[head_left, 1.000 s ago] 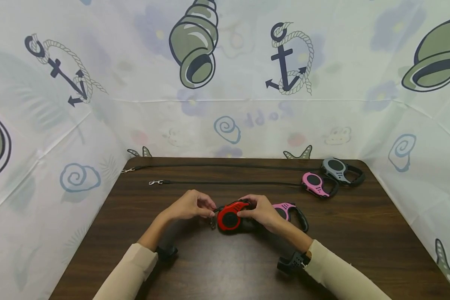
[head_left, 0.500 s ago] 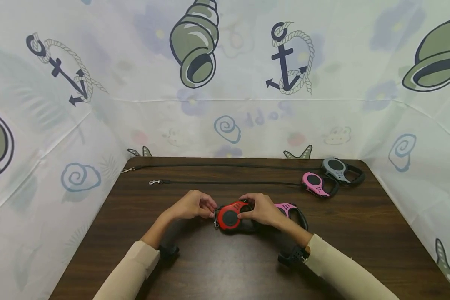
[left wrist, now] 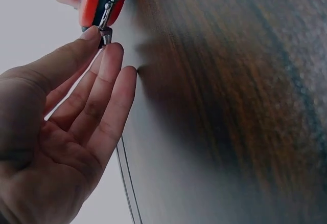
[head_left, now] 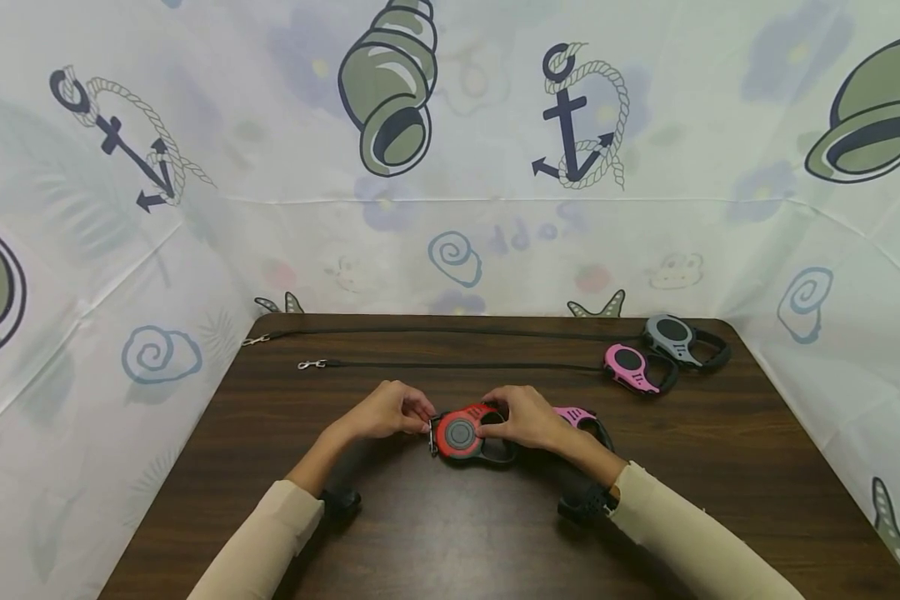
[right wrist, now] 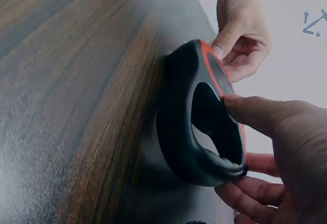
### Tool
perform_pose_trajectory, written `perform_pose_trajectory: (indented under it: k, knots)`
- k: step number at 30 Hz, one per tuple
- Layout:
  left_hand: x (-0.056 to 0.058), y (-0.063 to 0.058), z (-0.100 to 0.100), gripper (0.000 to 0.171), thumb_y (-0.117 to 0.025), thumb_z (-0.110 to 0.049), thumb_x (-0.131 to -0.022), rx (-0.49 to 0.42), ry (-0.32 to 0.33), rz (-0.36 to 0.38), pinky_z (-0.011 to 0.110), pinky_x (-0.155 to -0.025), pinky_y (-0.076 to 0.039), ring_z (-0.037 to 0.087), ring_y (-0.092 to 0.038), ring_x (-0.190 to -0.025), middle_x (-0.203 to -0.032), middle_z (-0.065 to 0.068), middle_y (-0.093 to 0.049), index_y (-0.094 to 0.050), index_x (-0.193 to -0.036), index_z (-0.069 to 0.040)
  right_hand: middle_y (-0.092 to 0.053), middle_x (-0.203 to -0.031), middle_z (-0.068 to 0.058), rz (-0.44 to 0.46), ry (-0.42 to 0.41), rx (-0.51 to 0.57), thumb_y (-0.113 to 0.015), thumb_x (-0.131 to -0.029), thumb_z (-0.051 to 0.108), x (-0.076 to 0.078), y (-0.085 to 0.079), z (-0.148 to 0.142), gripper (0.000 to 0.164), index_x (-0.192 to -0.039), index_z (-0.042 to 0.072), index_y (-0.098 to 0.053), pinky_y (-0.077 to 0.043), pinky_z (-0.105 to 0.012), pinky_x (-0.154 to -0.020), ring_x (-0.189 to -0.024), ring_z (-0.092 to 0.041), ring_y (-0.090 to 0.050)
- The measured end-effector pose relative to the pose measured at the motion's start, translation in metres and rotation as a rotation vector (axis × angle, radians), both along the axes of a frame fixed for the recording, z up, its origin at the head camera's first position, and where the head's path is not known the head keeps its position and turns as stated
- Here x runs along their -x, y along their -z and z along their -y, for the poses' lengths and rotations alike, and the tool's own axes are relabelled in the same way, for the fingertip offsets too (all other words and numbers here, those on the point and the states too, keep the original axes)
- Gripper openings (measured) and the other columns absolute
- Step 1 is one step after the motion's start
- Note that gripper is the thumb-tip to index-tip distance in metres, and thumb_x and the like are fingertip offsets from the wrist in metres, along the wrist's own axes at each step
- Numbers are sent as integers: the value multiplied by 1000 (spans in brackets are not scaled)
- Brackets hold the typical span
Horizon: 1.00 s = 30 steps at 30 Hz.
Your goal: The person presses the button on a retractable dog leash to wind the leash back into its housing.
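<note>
A red and black retractable dog leash [head_left: 461, 434] is between both hands, low over the table's middle. My right hand [head_left: 527, 421] grips it where the case meets the black loop handle [right wrist: 176, 116], with the thumb on its upper face. At the other end, my left hand [head_left: 386, 408] pinches the short black strap by the metal clip [left wrist: 113, 4] between thumb and index finger; its other fingers are extended. The clip [head_left: 432, 438] lies along the case's left edge. Behind the right hand and wrist, a pink leash [head_left: 572, 415] is partly hidden.
Toward the back right of the brown table [head_left: 307, 550] lie another pink leash [head_left: 630, 367] and a grey leash [head_left: 671, 332]. Their black cords [head_left: 450, 365] stretch left, ending in metal clips [head_left: 311, 364]. Patterned cloth [head_left: 495, 250] surrounds the table's back and sides.
The red leash has tilted, so its disc now looks grey and more of the loop handle shows. Its clip has come against the case's left edge. My left hand has shifted slightly right.
</note>
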State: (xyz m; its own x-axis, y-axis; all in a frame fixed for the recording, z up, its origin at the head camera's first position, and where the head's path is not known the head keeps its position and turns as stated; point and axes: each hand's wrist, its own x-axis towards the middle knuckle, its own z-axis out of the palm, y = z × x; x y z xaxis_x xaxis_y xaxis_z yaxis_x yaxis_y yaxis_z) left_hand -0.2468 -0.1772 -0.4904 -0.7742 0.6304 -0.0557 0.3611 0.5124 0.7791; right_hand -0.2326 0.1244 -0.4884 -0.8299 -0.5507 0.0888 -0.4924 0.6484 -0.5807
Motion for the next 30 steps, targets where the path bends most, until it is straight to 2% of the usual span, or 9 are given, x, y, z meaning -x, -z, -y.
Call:
perform_pose_trajectory:
  k: [7,10,14,19,23,30]
  knots:
    - [-2,-3,-1,14,-83,-1,-90,29,-2,-17,22,-64,-57,7,-70,-74,-89,4,-79,-79,-104,-1,-68,-93,1,-57,-9,-69,-87,-87,42,1,3,0,47,-119,9,-78,-44,-26,-68,-77,-9,-53]
    - [-1,-3,1,15,-84,-4,-90,36,1,-42,22,-65,-57,8,-72,-77,-91,3,-79,-80,-104,-2,-71,-99,-1,-76,-6,-60,-87,-87,41,0,0,0,46,-119,8,-78,-48,-29,-71,-81,-12,-59]
    - [0,-1,5,16,-85,-9,-90,39,-8,-99,23,-69,-58,8,-73,-81,-94,0,-79,-80,-105,-5,-75,-110,-6,-101,-10,-15,-86,-89,38,-3,-5,-6,45,-120,6,-77,-57,-39,-83,-95,-21,-70]
    - [0,-1,14,20,-85,-15,-91,43,-48,-173,25,-74,-58,8,-71,-84,-98,-4,-79,-80,-109,-8,-75,-120,-9,-115,-23,33,-82,-94,35,-3,-9,-19,44,-124,4,-75,-57,-49,-96,-111,-28,-71]
    - [2,-2,21,29,-85,-19,-92,30,-74,-211,30,-80,-59,12,-73,-91,-104,0,-79,-78,-117,-6,-74,-125,-9,-135,-36,52,-81,-95,34,-2,-13,-31,45,-127,4,-74,-56,-52,-99,-116,-30,-70]
    - [6,-3,34,37,-84,-22,-93,33,-107,-291,47,-96,-59,23,-74,-109,-120,5,-77,-76,-126,-7,-73,-129,-9,-172,-71,41,-82,-94,33,1,-16,-51,47,-129,3,-72,-54,-53,-102,-122,-30,-68]
